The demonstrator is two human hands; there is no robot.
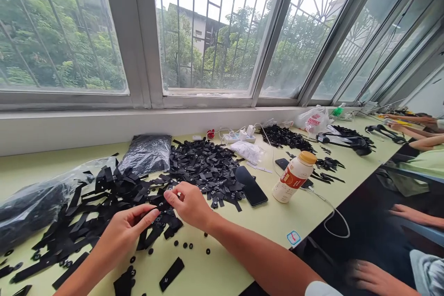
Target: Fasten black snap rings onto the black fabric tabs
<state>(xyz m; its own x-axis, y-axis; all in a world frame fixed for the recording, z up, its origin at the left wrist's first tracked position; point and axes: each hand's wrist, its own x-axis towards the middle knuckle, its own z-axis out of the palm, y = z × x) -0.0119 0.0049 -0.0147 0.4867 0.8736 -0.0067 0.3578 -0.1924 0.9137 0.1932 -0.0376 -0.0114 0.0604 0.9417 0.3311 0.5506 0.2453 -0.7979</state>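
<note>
My left hand (133,226) has its thumb and forefinger pinched at the end of a small black strip (161,205). The thumb and fingertips of my right hand (183,201) press on the strip's other end, close beside the left. Both hands are above a spread of black fabric strips (114,189) and small round black pieces. Behind them lies a bigger heap of short black pieces (204,166). Nearer the front, a black tag with a white letter M (171,274) lies alone on the pale green table (222,259).
Black-filled plastic bags (147,153) lie at the back and far left. To the right are a dark phone (251,187), a bottle with an orange cap (294,176), a power strip (239,137) and cables. Other people's arms (416,217) show at the right.
</note>
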